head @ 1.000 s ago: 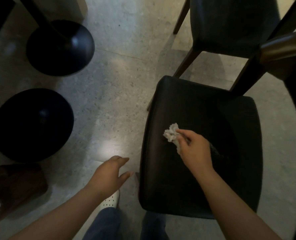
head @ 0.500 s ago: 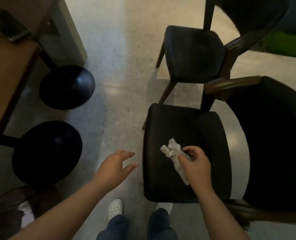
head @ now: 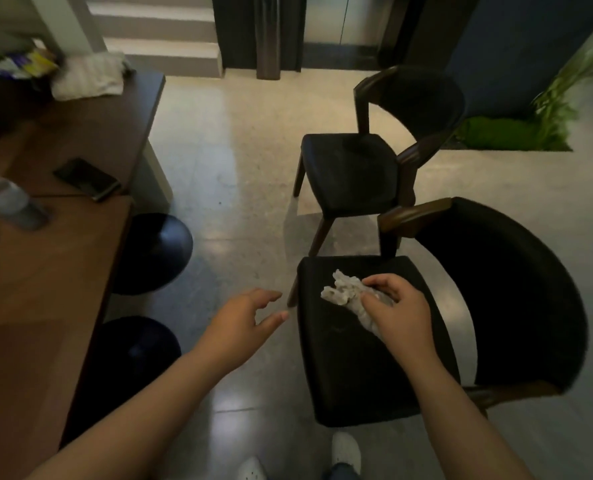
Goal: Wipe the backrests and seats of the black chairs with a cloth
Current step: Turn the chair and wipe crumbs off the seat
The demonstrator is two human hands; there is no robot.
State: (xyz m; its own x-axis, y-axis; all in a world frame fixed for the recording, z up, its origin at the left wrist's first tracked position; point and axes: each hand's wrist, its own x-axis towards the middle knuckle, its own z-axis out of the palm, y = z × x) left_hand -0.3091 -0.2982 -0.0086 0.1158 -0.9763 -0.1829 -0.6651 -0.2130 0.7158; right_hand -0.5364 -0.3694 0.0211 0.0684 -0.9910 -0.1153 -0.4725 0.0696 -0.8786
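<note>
The right hand [head: 397,315] grips the crumpled cloth [head: 343,292] on the near seat [head: 350,375], close to its far edge. The left hand [head: 243,322] hangs open beside its left edge. Probably the backrest [head: 516,289] and the 2nd chair [head: 350,171] remain.

The right hand [head: 397,315] grips a crumpled pale cloth [head: 348,296] on the near chair's black seat [head: 357,368], toward its far edge. The left hand [head: 241,322] hovers, fingers loose, over the floor [head: 239,188] just beside the seat's left edge. A second black chair [head: 350,171] stands beyond.
</note>
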